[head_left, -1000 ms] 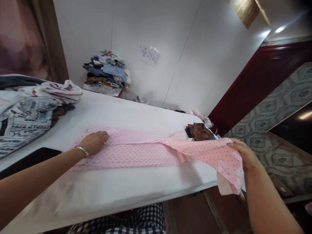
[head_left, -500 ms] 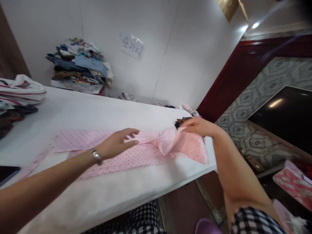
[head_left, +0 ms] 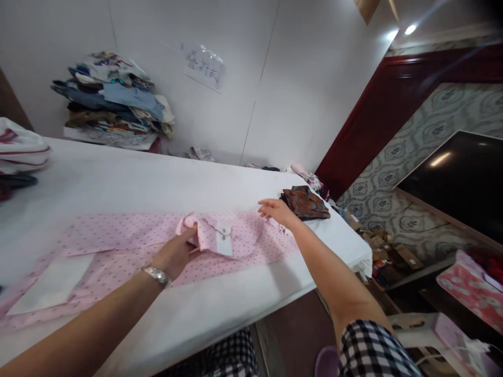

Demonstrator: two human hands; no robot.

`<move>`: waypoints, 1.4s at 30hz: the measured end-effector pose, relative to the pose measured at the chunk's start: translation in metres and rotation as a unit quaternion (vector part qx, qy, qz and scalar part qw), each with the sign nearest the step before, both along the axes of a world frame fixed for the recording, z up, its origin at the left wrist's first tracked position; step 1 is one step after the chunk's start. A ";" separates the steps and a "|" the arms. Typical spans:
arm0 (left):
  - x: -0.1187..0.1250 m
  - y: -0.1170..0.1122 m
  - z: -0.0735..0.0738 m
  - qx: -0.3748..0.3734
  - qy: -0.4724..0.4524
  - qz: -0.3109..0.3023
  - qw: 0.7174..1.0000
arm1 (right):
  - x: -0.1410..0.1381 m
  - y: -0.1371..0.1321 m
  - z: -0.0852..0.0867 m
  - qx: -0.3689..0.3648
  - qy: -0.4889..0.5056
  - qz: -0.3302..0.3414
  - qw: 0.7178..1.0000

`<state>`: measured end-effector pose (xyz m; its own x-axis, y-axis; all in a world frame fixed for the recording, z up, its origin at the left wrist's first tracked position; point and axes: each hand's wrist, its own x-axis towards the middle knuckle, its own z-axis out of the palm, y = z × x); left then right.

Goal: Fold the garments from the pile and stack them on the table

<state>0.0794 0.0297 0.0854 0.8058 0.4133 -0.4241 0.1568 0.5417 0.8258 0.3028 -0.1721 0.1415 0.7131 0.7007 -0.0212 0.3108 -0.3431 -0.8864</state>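
A pink shirt (head_left: 126, 230) with dark polka dots lies lengthwise along the white table. My left hand (head_left: 176, 254), with a silver bracelet at its wrist, grips a folded-over part of the shirt near its middle. Just right of those fingers, a white strip with two buttons (head_left: 224, 238) faces up. My right hand (head_left: 275, 210) hovers at or just above the far right part of the shirt, its fingers stretched out and holding nothing; whether it touches the cloth I cannot tell.
A folded brown patterned garment (head_left: 305, 202) lies beyond my right hand. A tall pile of clothes (head_left: 118, 99) stands against the wall at the back left. White-and-red striped cloth (head_left: 21, 149) is at the left edge. The table's edge (head_left: 251, 317) runs along my front.
My right hand has let go of the lifted pink cloth, which now lies folded leftward. My left hand has closed on the shirt. The view has shifted, showing the brown garment fully.
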 end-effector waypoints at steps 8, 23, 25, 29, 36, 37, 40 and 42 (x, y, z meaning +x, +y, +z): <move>-0.009 -0.010 0.001 0.013 -0.033 -0.072 0.997 | 0.008 0.005 -0.052 -0.055 -0.253 0.020 0.966; -0.035 0.009 -0.001 0.523 0.117 0.024 0.844 | 0.016 -0.002 -0.074 -0.190 -0.425 0.084 0.881; -0.025 0.000 -0.002 0.643 0.095 -0.060 0.758 | 0.015 -0.005 -0.075 -0.180 -0.431 0.079 0.881; -0.003 -0.007 -0.013 0.741 0.141 -0.136 0.642 | 0.015 -0.013 -0.074 -0.190 -0.424 0.078 0.882; -0.010 0.000 0.004 0.742 0.038 -0.134 0.656 | 0.042 -0.014 -0.062 -0.285 -0.385 0.060 0.876; -0.015 -0.001 0.011 0.733 0.006 -0.121 0.669 | 0.047 -0.013 -0.060 -0.292 -0.380 0.061 0.875; -0.030 -0.005 0.036 0.680 -0.081 -0.073 0.725 | 0.062 -0.008 -0.058 -0.300 -0.366 0.052 0.879; -0.039 -0.004 0.054 0.610 -0.128 -0.038 0.781 | 0.071 -0.006 -0.059 -0.305 -0.358 0.041 0.881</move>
